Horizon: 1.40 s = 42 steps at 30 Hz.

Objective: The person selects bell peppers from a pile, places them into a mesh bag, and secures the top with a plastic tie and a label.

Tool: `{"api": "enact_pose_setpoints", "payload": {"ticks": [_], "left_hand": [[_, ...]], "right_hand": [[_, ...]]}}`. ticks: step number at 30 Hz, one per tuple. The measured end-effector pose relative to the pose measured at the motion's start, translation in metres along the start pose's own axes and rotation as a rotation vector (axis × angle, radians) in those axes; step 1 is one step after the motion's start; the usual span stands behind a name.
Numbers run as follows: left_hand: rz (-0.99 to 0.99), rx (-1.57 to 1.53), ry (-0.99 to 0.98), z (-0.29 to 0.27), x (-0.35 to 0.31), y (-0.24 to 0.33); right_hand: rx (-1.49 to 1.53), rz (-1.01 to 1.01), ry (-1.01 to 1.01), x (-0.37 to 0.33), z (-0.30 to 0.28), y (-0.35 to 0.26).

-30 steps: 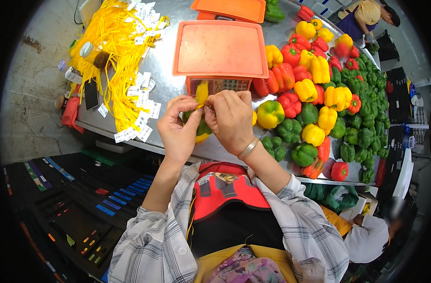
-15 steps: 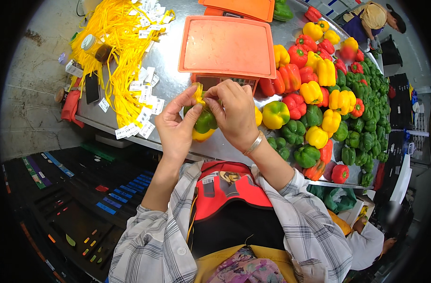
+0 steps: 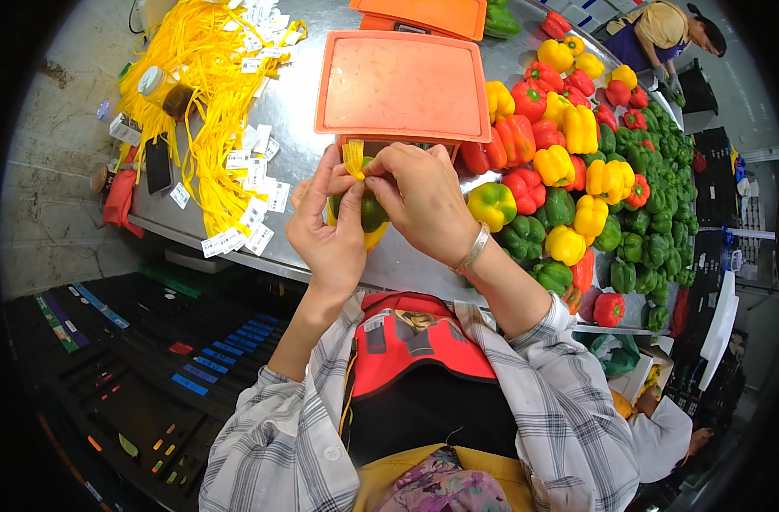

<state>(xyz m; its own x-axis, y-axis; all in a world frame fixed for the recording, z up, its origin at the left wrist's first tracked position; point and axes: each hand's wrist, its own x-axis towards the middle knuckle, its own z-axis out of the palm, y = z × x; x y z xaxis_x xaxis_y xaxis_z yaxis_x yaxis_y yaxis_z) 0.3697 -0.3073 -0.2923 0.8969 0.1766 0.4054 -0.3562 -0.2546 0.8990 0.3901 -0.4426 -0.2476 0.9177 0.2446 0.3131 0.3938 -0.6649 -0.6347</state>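
Observation:
In front of my chest hangs a yellow mesh bag (image 3: 354, 160) with a green bell pepper (image 3: 373, 213) and something yellow in it. My left hand (image 3: 328, 226) pinches the gathered neck of the bag between thumb and fingers. Against the same neck, from the right, press the thumb and fingertips of my right hand (image 3: 424, 200). Whatever small thing may sit between the right fingertips is hidden. Just beyond both hands lies the orange tray (image 3: 402, 85), on top of a scale-like device that it mostly covers.
Yellow mesh bags (image 3: 206, 85) with white tags heap at the left, beside a lidded jar (image 3: 163, 90) and a phone (image 3: 158, 165). Red, yellow and green bell peppers (image 3: 560, 166) cover the table's right. Black crates (image 3: 142, 384) stand below left; a co-worker (image 3: 662, 38) stands far right.
The bag's gathered end now stands up straighter and fanned above my left fingers. My right hand has turned slightly, its fingertips still at the neck. The whole view has shifted a little.

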Motion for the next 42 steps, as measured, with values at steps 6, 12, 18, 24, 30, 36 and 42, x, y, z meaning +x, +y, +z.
{"api": "enact_pose_setpoints", "payload": {"ticks": [6, 12, 18, 24, 30, 36, 42], "left_hand": [[0.076, 0.083, 0.005, -0.002, 0.004, 0.003], [-0.361, -0.521, 0.108, -0.003, 0.014, 0.000], [-0.373, -0.533, 0.144, 0.006, 0.013, -0.002], [-0.122, -0.201, 0.132, 0.013, 0.001, -0.007], [-0.171, -0.295, 0.129, 0.013, 0.003, -0.007], [-0.332, -0.487, 0.156, 0.013, 0.007, -0.002], [-0.180, -0.280, 0.160, 0.018, 0.000, -0.004]], "right_hand": [[-0.036, -0.067, 0.138, -0.001, 0.014, 0.003], [-0.083, -0.314, 0.339, -0.001, 0.026, 0.011], [0.097, -0.227, 0.202, -0.003, 0.018, 0.025], [0.162, 0.062, 0.038, -0.004, 0.011, 0.019], [0.157, -0.171, 0.176, -0.003, 0.018, 0.028], [0.051, -0.331, 0.282, -0.007, 0.018, 0.034], [0.096, 0.007, 0.157, -0.006, 0.012, 0.023]]}}
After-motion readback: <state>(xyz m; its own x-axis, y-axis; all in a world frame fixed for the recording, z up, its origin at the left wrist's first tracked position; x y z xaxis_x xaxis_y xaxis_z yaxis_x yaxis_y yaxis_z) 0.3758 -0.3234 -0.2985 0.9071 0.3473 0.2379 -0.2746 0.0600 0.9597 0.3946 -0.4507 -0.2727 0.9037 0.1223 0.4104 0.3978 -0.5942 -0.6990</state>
